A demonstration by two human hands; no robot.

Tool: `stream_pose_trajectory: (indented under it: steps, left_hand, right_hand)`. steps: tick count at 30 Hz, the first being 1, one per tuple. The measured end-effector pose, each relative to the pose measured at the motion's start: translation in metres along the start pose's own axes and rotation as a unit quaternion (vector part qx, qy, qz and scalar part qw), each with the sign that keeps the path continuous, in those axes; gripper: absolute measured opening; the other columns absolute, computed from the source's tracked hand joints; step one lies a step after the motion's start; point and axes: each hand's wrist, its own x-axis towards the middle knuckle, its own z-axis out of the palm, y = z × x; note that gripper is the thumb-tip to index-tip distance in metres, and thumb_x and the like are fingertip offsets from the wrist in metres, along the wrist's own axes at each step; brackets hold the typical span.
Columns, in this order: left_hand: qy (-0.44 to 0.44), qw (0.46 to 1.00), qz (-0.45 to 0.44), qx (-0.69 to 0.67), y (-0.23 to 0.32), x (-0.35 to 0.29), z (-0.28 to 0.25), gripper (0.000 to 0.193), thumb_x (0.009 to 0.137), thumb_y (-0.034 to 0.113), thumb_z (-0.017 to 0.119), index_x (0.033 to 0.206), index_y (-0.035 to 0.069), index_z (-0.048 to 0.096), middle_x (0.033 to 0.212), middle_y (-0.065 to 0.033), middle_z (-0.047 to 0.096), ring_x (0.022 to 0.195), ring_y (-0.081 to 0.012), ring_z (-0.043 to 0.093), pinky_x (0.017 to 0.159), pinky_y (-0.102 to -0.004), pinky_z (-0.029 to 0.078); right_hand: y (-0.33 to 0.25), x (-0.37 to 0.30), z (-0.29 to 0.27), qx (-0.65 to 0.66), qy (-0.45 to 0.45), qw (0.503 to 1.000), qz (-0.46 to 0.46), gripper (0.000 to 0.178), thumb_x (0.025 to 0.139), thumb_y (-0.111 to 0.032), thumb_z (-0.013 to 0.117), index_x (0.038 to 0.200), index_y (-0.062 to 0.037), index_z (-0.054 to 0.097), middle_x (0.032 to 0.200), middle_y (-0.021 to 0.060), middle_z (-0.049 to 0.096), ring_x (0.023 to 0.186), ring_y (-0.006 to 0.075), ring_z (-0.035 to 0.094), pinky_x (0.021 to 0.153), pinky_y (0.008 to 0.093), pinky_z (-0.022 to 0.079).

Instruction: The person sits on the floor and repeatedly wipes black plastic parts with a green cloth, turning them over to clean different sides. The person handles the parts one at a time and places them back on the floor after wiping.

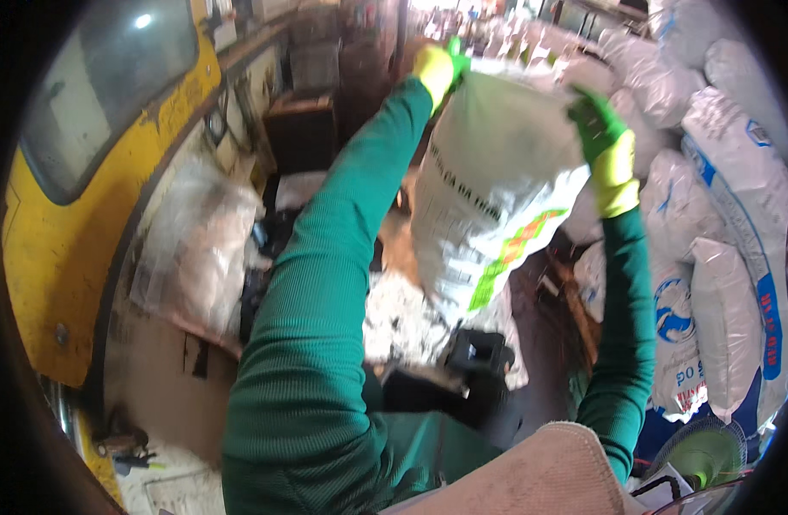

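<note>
A large white printed sack (497, 172) with dark lettering and a green and orange band hangs in front of me, tilted, its lower end close to a whitish, stained surface. My left hand (448, 65), in a green and yellow glove, is closed on its upper left corner. At the upper right corner is my right hand (606, 148), gloved alike. Its fingers are slightly blurred but bend around the sack's edge, and the top stretches between both hands. Whether the sack holds anything is hidden.
Filled white sacks (728, 223) are piled along the right. A yellow machine panel (85, 266) with a dark window stands left, beside a clear plastic bag (201, 249). Below the sack is a black block-shaped part (480, 352). A round green fan-like thing (701, 455) sits at lower right.
</note>
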Motion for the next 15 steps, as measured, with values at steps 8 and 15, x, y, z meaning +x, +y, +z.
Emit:
stream_pose_trajectory:
  steps: [8,15]
  left_hand:
    - [-0.306,0.935,-0.021,-0.179,-0.041,-0.139,-0.093,0.029,0.085,0.031,0.07,0.08,0.003,0.068,0.064,-0.0081,0.063,0.052,-0.0203,0.057,0.046,-0.0374,0.042]
    - [-0.328,0.857,-0.291,0.269,-0.405,-0.293,-0.202,0.04,0.088,0.04,0.062,0.083,0.001,0.071,0.076,-0.0166,0.07,0.065,-0.0261,0.066,0.056,-0.0412,0.05]
  right_hand:
    - [-0.039,-0.108,-0.039,-0.122,0.009,0.989,0.087,0.038,0.091,-0.012,0.064,0.128,-0.0044,0.058,0.116,0.0128,0.066,0.104,0.0272,0.063,0.092,0.0395,0.047]
    - [-0.153,-0.343,-0.06,-0.195,-0.262,0.93,0.167,0.044,0.091,-0.013,0.066,0.131,0.0033,0.055,0.131,0.0178,0.059,0.122,0.0379,0.055,0.109,0.0485,0.04]
